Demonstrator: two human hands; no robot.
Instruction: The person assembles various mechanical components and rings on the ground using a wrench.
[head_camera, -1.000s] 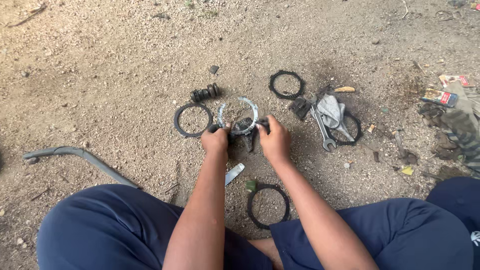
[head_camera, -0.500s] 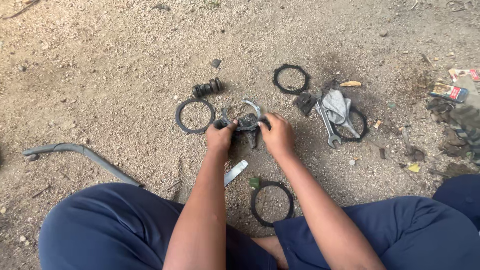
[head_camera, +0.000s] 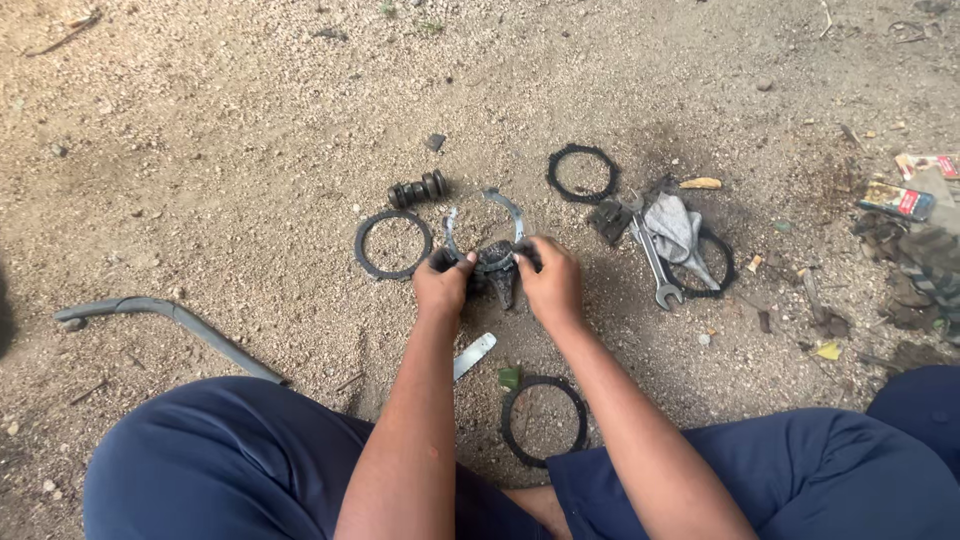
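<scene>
Two bare hands are gripping one dark, greasy metal part (head_camera: 497, 266) over sandy ground (head_camera: 220, 130). Left hand (head_camera: 443, 285) and right hand (head_camera: 551, 283) are both closing fingers around it, beside a black ring (head_camera: 392, 243).

Your left hand (head_camera: 443, 285) and right hand (head_camera: 549, 283) are covering most of the dark metal part (head_camera: 496, 265), so its shape is staying unclear. Your knees are running off the bottom edge, and the litter (head_camera: 915, 250) is getting cut at the right.
</scene>
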